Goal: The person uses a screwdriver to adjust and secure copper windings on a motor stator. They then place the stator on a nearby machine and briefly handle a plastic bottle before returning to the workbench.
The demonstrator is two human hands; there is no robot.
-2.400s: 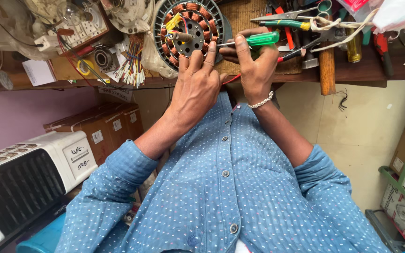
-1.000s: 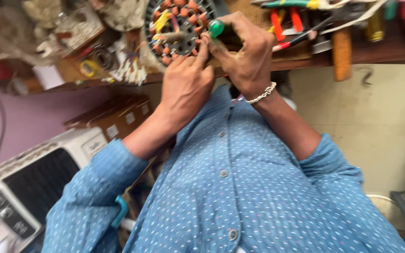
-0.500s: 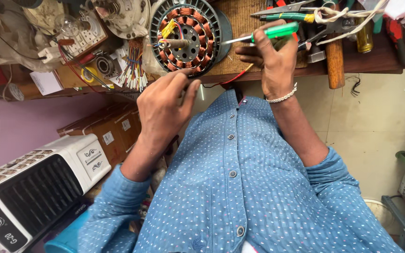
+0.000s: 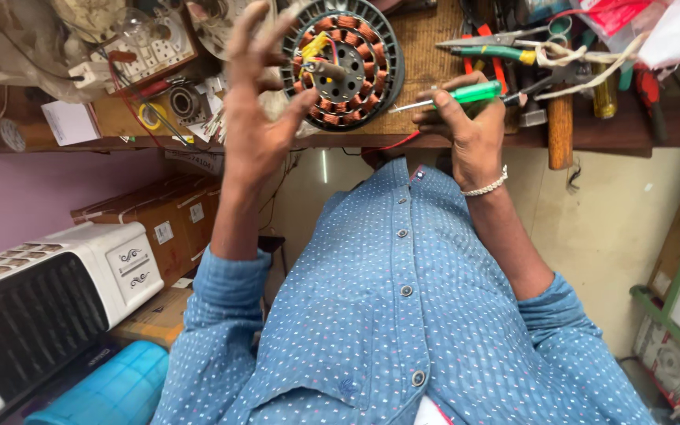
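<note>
Here the right hand grips a green-handled screwdriver, tip toward the round copper-wound motor stator lying on the wooden workbench — the left hand hovers beside it, fingers spread, holding nothing.

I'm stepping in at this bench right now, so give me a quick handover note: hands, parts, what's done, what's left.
Left hand: open, fingers spread, raised beside the motor stator, not gripping it.
Right hand: shut on the green screwdriver, tip pointing toward the stator.
Stator lies flat on the wooden bench, copper coils and shaft exposed. Pliers and a hammer lie to the right.
Done: stator is opened up. Left: cannot tell from this view.
</note>
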